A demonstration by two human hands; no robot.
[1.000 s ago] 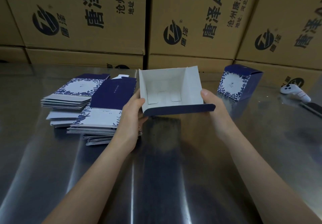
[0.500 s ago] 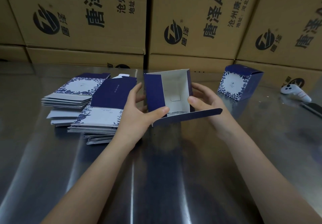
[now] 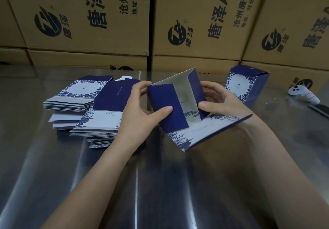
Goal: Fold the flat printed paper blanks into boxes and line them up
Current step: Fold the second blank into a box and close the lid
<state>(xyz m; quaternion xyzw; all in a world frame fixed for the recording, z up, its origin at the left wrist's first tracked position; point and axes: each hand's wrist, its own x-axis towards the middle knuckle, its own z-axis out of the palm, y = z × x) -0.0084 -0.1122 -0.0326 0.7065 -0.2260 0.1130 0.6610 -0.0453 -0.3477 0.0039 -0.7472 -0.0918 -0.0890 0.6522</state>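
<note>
Here, the left hand (image 3: 140,111) gripped the half-formed box (image 3: 195,89), thumb flat on one navy side flap and fingers curled behind. The right hand (image 3: 222,102) pinched the opposite flap the same way, holding the box over the steel table (image 3: 160,184) between the flat blanks (image 3: 99,116) and the finished box (image 3: 245,86). Doing this well likely meant pressing both side flaps squarely inward before tucking the printed flap (image 3: 210,129) over them.

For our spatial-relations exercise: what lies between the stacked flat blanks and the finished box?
The head view shows the half-folded box, gripped by the left hand and right hand, between the flat blanks and the finished box.
</note>
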